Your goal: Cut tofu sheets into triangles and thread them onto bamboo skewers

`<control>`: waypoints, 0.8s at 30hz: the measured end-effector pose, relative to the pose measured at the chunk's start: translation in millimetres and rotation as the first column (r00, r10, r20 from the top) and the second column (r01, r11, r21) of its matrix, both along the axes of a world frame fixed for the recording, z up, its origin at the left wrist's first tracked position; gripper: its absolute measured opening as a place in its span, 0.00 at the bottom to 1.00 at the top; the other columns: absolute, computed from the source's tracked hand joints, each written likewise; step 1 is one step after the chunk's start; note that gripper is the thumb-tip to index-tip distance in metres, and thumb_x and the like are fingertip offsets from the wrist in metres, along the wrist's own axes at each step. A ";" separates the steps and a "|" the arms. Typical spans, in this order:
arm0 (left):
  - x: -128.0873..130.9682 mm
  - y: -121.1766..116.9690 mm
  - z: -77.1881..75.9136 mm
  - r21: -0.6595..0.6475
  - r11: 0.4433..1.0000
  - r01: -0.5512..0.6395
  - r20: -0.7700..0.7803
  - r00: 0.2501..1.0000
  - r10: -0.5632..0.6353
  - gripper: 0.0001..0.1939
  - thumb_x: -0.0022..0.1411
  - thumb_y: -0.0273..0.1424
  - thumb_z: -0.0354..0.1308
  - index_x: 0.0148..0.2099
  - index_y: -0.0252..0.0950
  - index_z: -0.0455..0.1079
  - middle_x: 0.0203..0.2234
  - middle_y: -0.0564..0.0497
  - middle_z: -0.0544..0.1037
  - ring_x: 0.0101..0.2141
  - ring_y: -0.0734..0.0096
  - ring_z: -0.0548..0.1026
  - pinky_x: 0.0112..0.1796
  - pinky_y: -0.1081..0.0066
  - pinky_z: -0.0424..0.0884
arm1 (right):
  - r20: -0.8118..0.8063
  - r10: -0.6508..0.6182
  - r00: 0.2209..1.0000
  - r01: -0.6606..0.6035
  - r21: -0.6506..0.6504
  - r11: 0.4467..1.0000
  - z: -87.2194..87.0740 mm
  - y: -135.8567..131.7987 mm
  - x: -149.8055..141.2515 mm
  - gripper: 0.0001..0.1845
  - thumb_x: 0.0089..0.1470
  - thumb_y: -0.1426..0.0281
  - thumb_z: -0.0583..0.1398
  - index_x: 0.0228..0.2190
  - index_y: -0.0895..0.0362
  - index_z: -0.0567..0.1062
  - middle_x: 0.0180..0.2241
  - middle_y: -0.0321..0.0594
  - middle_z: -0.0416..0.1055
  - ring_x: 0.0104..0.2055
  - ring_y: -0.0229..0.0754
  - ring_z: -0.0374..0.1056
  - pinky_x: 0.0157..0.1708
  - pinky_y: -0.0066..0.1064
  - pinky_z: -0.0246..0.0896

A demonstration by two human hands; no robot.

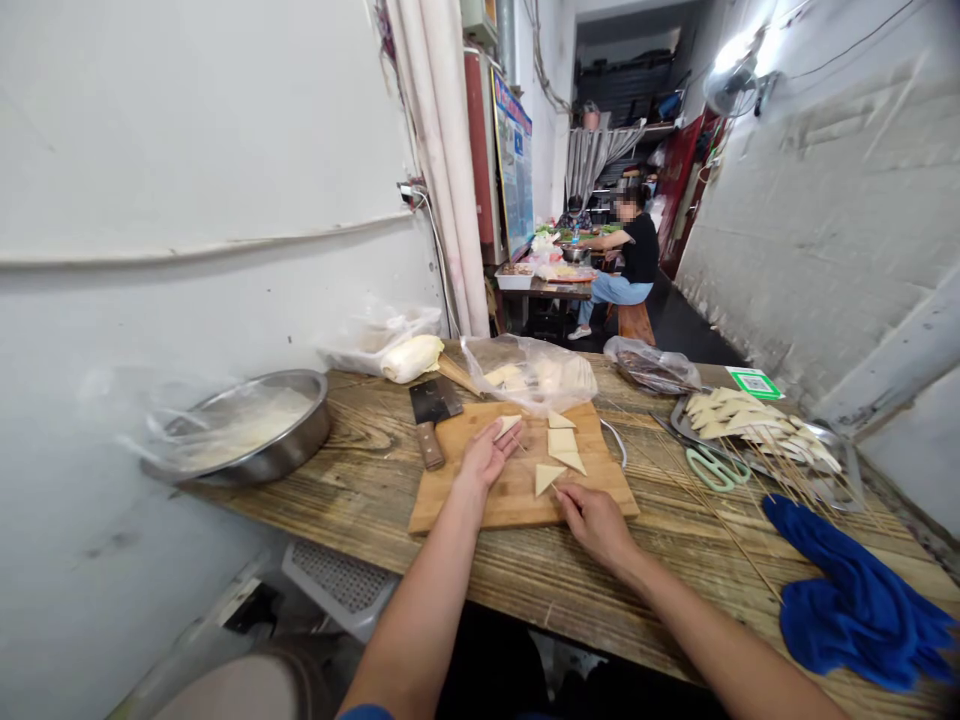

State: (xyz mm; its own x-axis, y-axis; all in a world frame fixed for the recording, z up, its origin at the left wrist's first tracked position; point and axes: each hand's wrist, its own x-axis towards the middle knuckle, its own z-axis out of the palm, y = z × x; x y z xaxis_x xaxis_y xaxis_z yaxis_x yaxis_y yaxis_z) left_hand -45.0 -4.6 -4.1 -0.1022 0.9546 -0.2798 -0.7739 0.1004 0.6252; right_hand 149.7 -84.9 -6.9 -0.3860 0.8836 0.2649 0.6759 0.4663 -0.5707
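Note:
My left hand [489, 455], palm turned up, holds a pale triangular tofu slice [507, 426] between thumb and fingers above the cutting board [450, 500]. Close to the board's front edge, my right hand [596, 518] is closed in a pinch on a thin bamboo skewer [555, 487]. The skewer's end meets another tofu triangle [548, 477]; whether it pierces it is too small to tell. More cut tofu pieces [562, 441] lie on the board between and beyond my hands. A cleaver [431, 430] rests at the board's left edge, its wooden handle towards me.
Left stands a metal basin [307, 425] with plastic over it. Behind the board lies a plastic bag [532, 372] of pale pieces. On the right are green-handled scissors [718, 470], a tray [844, 480] of skewered slices, loose skewers and a blue cloth [855, 595]. A person [637, 250] sits farther back.

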 end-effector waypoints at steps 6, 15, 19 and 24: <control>4.3 -2.4 -1.6 0.008 1.000 0.014 -0.027 1.000 -0.014 0.02 0.59 0.21 0.51 0.35 0.29 0.65 0.42 0.35 0.74 0.42 0.61 0.74 0.44 0.61 0.71 | 0.037 -0.037 0.999 0.037 0.010 0.999 0.7 0.5 -2.8 0.17 0.57 0.67 0.47 0.32 0.54 0.75 0.29 0.40 0.75 0.30 0.41 0.69 0.28 0.27 0.54; 6.3 -4.4 1.5 0.019 1.000 0.020 -0.027 0.999 -0.020 0.03 0.59 0.21 0.51 0.36 0.27 0.65 0.40 0.34 0.75 0.41 0.60 0.75 0.42 0.61 0.72 | 0.042 -0.026 0.999 0.025 0.007 1.000 0.6 0.2 -3.0 0.17 0.58 0.67 0.47 0.31 0.55 0.75 0.28 0.40 0.75 0.29 0.42 0.69 0.28 0.27 0.54; 6.2 -4.0 1.4 0.009 1.000 0.007 -0.025 1.000 -0.007 0.04 0.59 0.22 0.50 0.37 0.27 0.65 0.41 0.34 0.74 0.42 0.60 0.74 0.42 0.61 0.72 | 0.036 -0.027 0.999 0.027 0.002 1.000 0.3 0.0 -2.6 0.17 0.57 0.66 0.47 0.32 0.55 0.75 0.29 0.41 0.75 0.30 0.42 0.70 0.28 0.27 0.55; 6.0 -4.1 1.4 0.004 1.000 0.013 -0.025 1.000 -0.013 0.03 0.59 0.22 0.51 0.36 0.27 0.65 0.42 0.34 0.73 0.42 0.60 0.74 0.43 0.61 0.72 | 0.003 -0.024 1.000 0.024 -0.012 1.000 0.2 0.6 -2.3 0.17 0.57 0.66 0.48 0.33 0.54 0.76 0.30 0.40 0.76 0.31 0.42 0.69 0.29 0.27 0.55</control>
State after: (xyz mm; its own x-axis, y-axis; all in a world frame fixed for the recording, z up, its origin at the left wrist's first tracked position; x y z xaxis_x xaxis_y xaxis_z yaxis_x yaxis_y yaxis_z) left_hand -39.0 -8.7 -2.7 -0.0967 0.9571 -0.2732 -0.7568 0.1075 0.6447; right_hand 147.4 -84.2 -6.8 -0.3653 0.8959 0.2530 0.6886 0.4429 -0.5742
